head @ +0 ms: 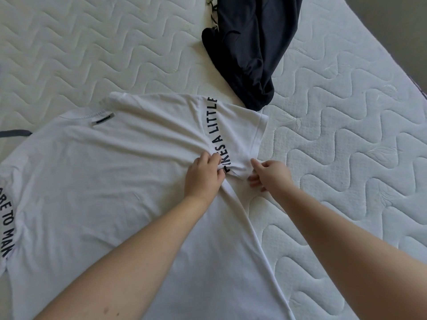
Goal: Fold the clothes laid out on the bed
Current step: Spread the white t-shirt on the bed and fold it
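Note:
A white T-shirt [111, 172] with black lettering along its sleeves lies spread flat on the bed, collar toward the far left. My left hand [204, 176] pinches a bunch of fabric where the right sleeve meets the body, beside the lettering. My right hand [269, 174] pinches the sleeve's underarm edge just to the right of it. The cloth is gathered into wrinkles between the two hands. A dark navy garment [249, 49] lies crumpled further up the bed, its end just touching the sleeve.
The white quilted mattress [346, 146] stretches out to the right and behind the shirt. Its far right edge borders a grey floor [392, 17]. A grey strap-like piece [13, 133] peeks out at the left beside the shirt.

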Available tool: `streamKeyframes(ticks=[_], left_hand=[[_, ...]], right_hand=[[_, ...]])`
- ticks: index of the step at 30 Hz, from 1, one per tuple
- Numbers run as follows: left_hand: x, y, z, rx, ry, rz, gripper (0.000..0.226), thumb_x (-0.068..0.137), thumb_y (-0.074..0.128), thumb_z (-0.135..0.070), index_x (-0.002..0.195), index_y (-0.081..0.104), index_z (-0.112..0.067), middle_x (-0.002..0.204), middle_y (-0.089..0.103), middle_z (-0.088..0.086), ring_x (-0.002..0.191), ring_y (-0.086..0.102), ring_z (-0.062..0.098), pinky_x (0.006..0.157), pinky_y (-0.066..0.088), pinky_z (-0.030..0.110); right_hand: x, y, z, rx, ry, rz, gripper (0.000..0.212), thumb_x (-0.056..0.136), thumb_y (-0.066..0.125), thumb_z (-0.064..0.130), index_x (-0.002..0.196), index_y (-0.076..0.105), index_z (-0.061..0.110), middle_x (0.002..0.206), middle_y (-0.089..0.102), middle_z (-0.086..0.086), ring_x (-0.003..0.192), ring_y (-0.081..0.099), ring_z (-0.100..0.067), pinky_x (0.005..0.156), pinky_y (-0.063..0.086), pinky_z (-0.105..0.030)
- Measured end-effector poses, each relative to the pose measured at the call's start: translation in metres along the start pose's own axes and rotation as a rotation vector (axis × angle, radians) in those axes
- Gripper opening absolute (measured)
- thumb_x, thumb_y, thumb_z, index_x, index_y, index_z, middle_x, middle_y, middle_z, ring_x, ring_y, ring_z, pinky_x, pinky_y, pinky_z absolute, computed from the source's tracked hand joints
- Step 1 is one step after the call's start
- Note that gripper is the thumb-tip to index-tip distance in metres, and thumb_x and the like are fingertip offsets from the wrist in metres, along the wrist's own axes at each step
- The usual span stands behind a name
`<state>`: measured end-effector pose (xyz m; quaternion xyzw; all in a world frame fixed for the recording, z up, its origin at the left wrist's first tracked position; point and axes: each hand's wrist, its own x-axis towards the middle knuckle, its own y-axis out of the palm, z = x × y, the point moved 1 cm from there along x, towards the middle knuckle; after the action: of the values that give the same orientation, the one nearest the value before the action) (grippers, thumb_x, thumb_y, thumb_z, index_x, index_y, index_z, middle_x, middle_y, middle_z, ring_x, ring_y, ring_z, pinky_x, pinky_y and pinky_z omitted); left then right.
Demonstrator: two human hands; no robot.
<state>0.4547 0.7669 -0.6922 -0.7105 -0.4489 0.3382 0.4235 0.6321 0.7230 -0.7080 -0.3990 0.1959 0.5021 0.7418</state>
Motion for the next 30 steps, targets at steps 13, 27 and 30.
streamKeyframes(ticks=[13,27,30], left_hand=[[0.016,0.004,0.015,-0.410,0.011,0.237,0.039,0.092,0.050,-0.004,0.128,0.059,-0.019,0.100,0.067,0.007,0.092,0.061,0.025,0.079,0.042,0.026],[0.015,0.022,0.019,0.300,0.659,0.051,0.042,0.084,0.055,-0.031,0.124,0.068,-0.027,0.137,0.059,0.004,0.127,0.056,0.022,0.105,0.043,0.048],[0.015,0.024,0.023,0.255,0.709,0.053,0.042,0.089,0.048,-0.033,0.127,0.066,-0.025,0.141,0.055,0.003,0.132,0.051,0.025,0.108,0.037,0.053]], right_hand=[[0.004,0.015,0.007,0.111,0.037,0.060,0.024,0.085,0.075,0.016,0.085,0.051,0.015,0.063,0.064,-0.005,0.044,0.061,-0.012,0.040,0.042,-0.021],[0.082,-0.014,0.077,-0.169,-0.203,-0.262,0.050,0.089,0.061,0.043,0.134,0.051,0.023,0.131,0.050,-0.004,0.115,0.055,-0.024,0.098,0.047,-0.041],[0.095,-0.019,0.088,-0.175,-0.161,-0.260,0.027,0.084,0.064,0.043,0.102,0.060,0.024,0.097,0.063,0.004,0.092,0.063,-0.021,0.071,0.051,-0.032]])
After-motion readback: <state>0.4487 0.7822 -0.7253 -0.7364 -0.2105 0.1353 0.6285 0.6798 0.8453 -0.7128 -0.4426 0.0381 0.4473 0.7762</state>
